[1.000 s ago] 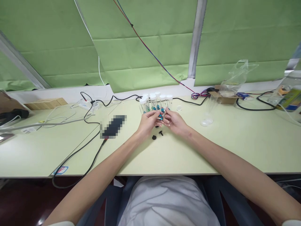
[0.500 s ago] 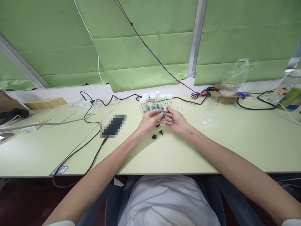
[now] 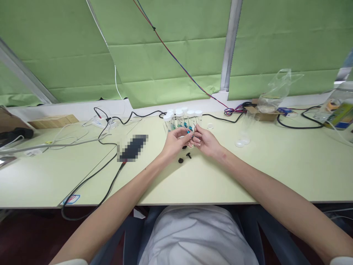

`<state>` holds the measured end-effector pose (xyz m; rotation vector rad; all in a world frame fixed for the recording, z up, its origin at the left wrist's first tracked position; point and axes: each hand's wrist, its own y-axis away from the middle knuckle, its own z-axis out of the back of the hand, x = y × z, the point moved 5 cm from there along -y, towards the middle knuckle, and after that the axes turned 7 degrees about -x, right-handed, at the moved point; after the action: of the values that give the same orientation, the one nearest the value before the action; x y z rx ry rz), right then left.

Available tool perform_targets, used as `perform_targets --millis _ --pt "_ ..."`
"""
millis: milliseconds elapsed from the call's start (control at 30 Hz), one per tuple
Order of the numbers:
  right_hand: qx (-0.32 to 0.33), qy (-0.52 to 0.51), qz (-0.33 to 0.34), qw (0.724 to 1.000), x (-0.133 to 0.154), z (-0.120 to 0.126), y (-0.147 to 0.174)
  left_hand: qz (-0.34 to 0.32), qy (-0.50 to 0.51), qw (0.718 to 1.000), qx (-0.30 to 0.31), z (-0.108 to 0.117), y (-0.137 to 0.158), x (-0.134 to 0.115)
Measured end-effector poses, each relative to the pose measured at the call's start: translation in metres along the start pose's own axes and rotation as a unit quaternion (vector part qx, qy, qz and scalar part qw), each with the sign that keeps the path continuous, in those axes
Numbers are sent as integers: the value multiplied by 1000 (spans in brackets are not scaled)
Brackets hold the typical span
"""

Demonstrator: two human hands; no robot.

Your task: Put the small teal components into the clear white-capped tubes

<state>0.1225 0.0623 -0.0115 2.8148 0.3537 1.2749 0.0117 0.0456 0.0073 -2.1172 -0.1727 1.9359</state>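
My left hand (image 3: 173, 143) is closed, with its thumb and fingers pinching a small blue piece (image 3: 188, 131) that has a thin metal stem. Meeting it fingertip to fingertip is my right hand (image 3: 208, 141), also closed. A thin metal part (image 3: 195, 126) shows at its index finger; its lower end is hidden by the fingers. Just behind the hands stand several clear vials (image 3: 179, 120) with white caps and small blue and green pieces inside. On the table below the fingers lie a round black piece (image 3: 180, 160) and a black stemmed piece (image 3: 189, 155); another black piece (image 3: 184, 147) is partly covered.
A white cap (image 3: 210, 126) lies right of the vials. Farther right are clear empty tubes (image 3: 245, 129) and a cardboard box (image 3: 266, 116) with a plastic bag. A blurred dark device (image 3: 134, 148) with a black cable lies left. Cables run along the back wall.
The blue piece has shifted slightly up and left in my fingers, and its stem now shows. My left fingers have drawn in a little. The items on the table have not moved.
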Motion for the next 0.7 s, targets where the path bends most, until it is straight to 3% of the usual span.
perform_targets --millis 333,700 --pt "-20 -13 2 1000 0 2 -1 -68 -80 994 -31 1 2 -6" --pt "-15 -6 3 1000 1 1 0 -15 -64 997 -27 3 1 -1"
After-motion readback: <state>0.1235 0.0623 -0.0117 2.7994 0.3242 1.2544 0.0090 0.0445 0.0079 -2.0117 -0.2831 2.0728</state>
